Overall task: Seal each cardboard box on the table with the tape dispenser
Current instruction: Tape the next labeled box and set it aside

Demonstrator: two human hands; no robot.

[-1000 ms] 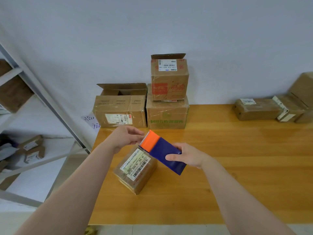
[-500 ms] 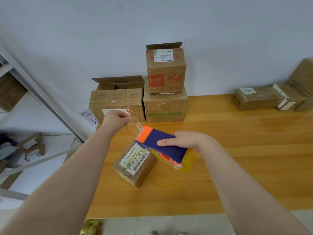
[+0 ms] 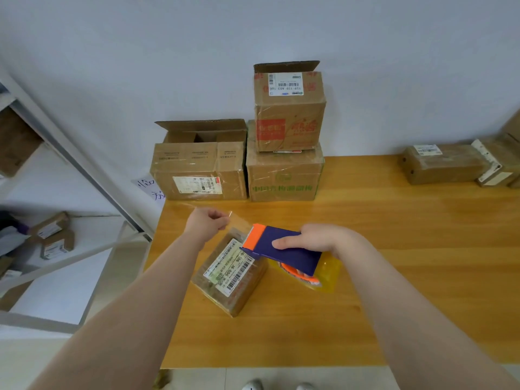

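A small cardboard box (image 3: 229,273) with white shipping labels lies skewed near the table's front left. My right hand (image 3: 318,239) grips a blue and orange tape dispenser (image 3: 281,249) just above the box's right side; its yellowish tape roll (image 3: 323,274) shows beneath. My left hand (image 3: 205,225) pinches the free end of a clear tape strip (image 3: 239,219) stretched out from the dispenser's orange end, above the box's far corner.
An open-flapped box (image 3: 198,170) stands at the back left of the wooden table (image 3: 394,249), beside two stacked boxes (image 3: 285,136). More brown parcels (image 3: 444,163) lie at the back right. A metal shelf rack (image 3: 70,170) stands left of the table.
My left hand has pulled the tape end out from the dispenser toward the back left. The dispenser has tilted so its tape roll shows beneath.
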